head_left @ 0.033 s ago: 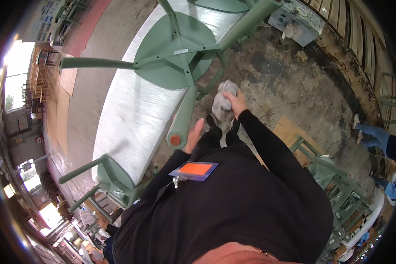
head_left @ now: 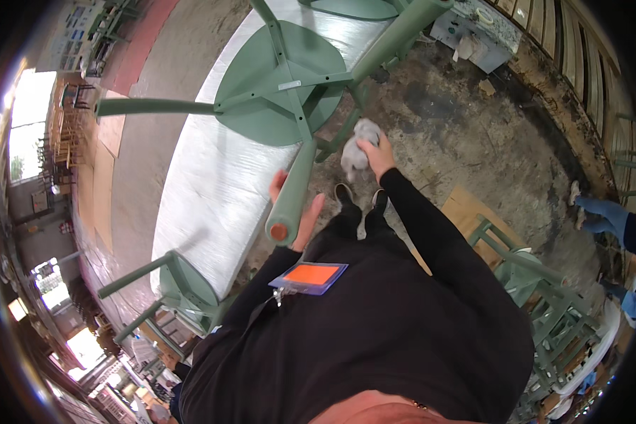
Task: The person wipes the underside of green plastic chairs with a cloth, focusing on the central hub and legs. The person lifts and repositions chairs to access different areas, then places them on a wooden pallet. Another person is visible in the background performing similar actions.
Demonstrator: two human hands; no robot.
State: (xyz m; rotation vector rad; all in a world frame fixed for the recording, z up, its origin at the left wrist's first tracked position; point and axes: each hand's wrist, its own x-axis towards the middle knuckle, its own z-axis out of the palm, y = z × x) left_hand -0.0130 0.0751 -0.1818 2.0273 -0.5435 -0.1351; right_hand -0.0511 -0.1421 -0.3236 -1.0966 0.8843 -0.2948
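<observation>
**Right hand presses rag to stool leg**

Right hand (head_left: pixel 379 152) is closed around a grey rag (head_left: pixel 357 150), and we have it against a lower leg of the upturned green stool (head_left: pixel 279 74), just below the round seat. Left hand (head_left: pixel 300 205) is up behind the nearest stool leg (head_left: pixel 293 191), fingers spread wide and curling round it without a full clamp; that leg points back at us, its orange end cap (head_left: pixel 279 231) showing.

To wipe well here, we judge the left hand should grip that leg firmly so the stool cannot rock, while the rag wraps the leg and runs along its length rather than dabbing. Turning the stool by the held leg would bring the hidden faces round.

The stool lies seat-down on a long bench (head_left: pixel 212 184) covered in shiny clear plastic, which looks slippery, so steadying matters. Left of the stool runs a pale concrete walkway; right of it the floor (head_left: pixel 466 141) is dark, stained and rough. Another green stool (head_left: pixel 180 283) sits on the bench nearer us than the first, and more green stools (head_left: pixel 537 283) stand to the right, beside a flat piece of cardboard (head_left: pixel 463 208). Beyond those, a person in blue (head_left: pixel 608 219) is at the edge of view. An orange badge (head_left: pixel 311 275) hangs at our chest.
</observation>
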